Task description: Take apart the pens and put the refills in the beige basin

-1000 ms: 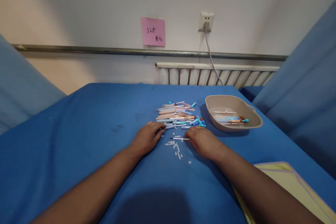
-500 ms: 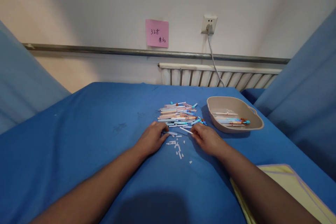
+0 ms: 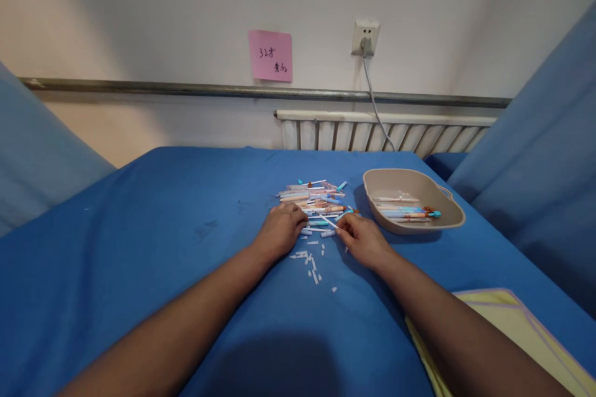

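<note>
A pile of slim pens (image 3: 311, 195) in pastel, orange and blue tones lies on the blue cloth. My left hand (image 3: 282, 227) rests at the pile's near left edge, its fingers bent over the pens; what is under them is hidden. My right hand (image 3: 361, 237), at the near right of the pile, pinches a thin white stick (image 3: 327, 219) that slants up to the left over the pens. Several small white pieces (image 3: 313, 263) are scattered on the cloth nearer to me.
A beige basket (image 3: 451, 218) holding several pens stands on the right. A yellow cloth (image 3: 507, 322) lies under my right forearm. Behind the blue-covered table (image 3: 186, 198) are a radiator (image 3: 344, 133), a metal pipe and a socket with a plugged-in cable.
My left hand has moved up and to the right onto the pile's edge. The white stick in my right hand now points further up over the pens. The view has shifted slightly.
</note>
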The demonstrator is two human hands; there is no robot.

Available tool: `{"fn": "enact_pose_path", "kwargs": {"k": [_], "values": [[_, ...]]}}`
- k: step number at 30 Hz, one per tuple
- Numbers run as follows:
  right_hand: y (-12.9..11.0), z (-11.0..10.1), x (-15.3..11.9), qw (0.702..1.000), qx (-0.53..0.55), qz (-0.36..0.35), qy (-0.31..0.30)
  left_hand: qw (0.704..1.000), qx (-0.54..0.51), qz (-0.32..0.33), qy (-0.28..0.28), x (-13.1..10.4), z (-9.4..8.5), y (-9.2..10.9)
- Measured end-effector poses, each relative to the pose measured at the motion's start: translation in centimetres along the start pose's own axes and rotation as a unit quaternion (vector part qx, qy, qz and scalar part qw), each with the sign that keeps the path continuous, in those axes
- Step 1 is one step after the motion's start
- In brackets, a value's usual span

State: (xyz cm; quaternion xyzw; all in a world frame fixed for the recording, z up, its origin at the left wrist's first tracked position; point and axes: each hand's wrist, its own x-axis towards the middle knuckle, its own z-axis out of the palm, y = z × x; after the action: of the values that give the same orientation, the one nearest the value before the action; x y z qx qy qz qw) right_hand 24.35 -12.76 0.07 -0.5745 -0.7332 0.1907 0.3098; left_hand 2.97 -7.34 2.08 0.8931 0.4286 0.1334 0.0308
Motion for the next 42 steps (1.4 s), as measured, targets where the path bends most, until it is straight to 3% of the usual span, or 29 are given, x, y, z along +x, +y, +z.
{"fn": "enact_pose_path", "kwargs": {"k": [12,18,24,34,42], "values": [[-0.1,0.0,0.0,1.0,0.004,0.007,-0.01,0.996,-0.077,0.015,-0.04,-2.3,-1.4,-0.1],[-0.3,-0.6,-0.3,0.995,-0.081,-0.031,-0.042,0.995,-0.075,0.03,-0.051,-3.0,-2.0,-0.3],[-0.3,-0.5,-0.1,0.996,-0.092,0.018,-0.01,0.994,-0.092,0.017,-0.064,-3.1,-2.4,-0.9],[0.5,-0.1,-0.1,0.998,-0.061,0.026,0.01,0.99,-0.086,-0.023,-0.111,-4.6,-4.1,-1.1],[0.6,-0.1,-0.5,0.999,-0.025,0.016,0.021,0.977,-0.156,-0.143,-0.024,-4.4,-5.0,-3.1]]}}
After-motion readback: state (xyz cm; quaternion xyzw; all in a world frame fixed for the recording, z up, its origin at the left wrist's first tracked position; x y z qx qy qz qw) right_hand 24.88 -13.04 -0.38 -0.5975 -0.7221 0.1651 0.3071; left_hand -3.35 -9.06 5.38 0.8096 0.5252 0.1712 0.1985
